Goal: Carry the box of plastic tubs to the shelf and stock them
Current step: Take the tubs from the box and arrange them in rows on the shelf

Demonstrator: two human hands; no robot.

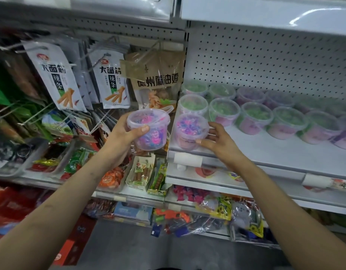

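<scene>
Plastic tubs are in both of your hands' reach: one pink-and-blue tub (151, 138) is off the shelf (246, 151), in the air just left of its end and above the snack trays (51, 162) below, and a second pink-and-blue tub (190, 126) stands at the shelf's front left corner, in front of the rows of green-filled tubs (224, 110). The box is not in view. Your main risk is that corner tub. It sits close to both the front lip and the open left end, so a nudge from the incoming tub, or letting go before its base is flat, could send it over. Pushing it back too firmly could shunt the green-filled tubs behind it out of line. The airborne tub tilts toward you and its wall looks smooth, so a loose hold could let it slide, while squeezing hard might pop the lid. Your left grip (123, 137) is wrapped round that tub, thumb across the front and fingers behind, wrist turned inward toward the shelf. Your right grip (222, 142) cups the corner tub from its right side, thumb low on the front wall and fingers curved along the side, palm facing left. Both bare forearms reach forward and up, converging on the shelf's corner.
</scene>
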